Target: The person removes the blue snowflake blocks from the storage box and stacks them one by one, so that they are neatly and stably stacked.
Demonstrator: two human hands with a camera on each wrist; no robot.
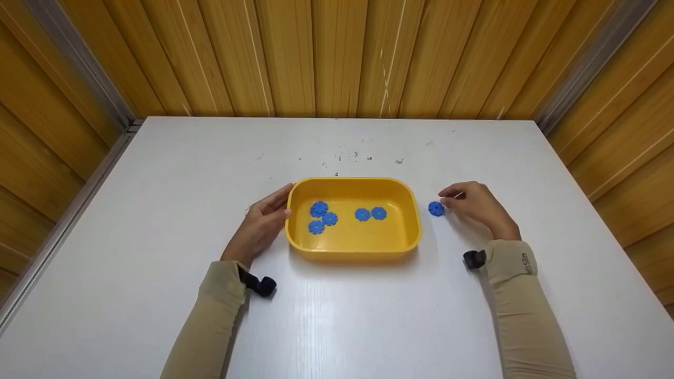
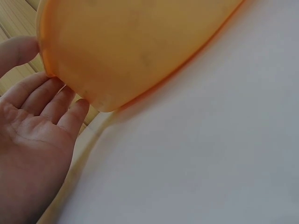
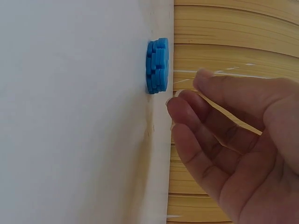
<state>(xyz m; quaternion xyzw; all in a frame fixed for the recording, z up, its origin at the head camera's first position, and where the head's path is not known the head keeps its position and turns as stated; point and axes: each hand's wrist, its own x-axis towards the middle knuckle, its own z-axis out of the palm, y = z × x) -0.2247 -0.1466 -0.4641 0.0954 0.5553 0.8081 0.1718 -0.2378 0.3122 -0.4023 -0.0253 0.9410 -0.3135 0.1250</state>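
My left hand [image 1: 261, 225] rests against the left wall of a yellow plastic tray [image 1: 363, 251], with its fingers fairly straight and the thumb by the rim. The left wrist view shows those fingertips touching the outside of the tray [image 2: 140, 51]. Inside lie several blue notched discs [image 1: 316, 227], a cluster at the left and two more right of the middle. Just right of the tray, a small stack of blue notched discs [image 3: 158, 65] stands on the table. My right hand [image 1: 476, 206] is beside that stack, its fingers loosely bent, with a gap to the stack in the right wrist view.
Under everything is a white table [image 1: 347, 310] with small dark marks [image 1: 355, 155] toward the back. Wood-patterned panels [image 1: 337, 58] enclose the back and both sides, with metal posts [image 1: 84, 58] at the corners. Each wrist carries a black camera [image 1: 267, 286].
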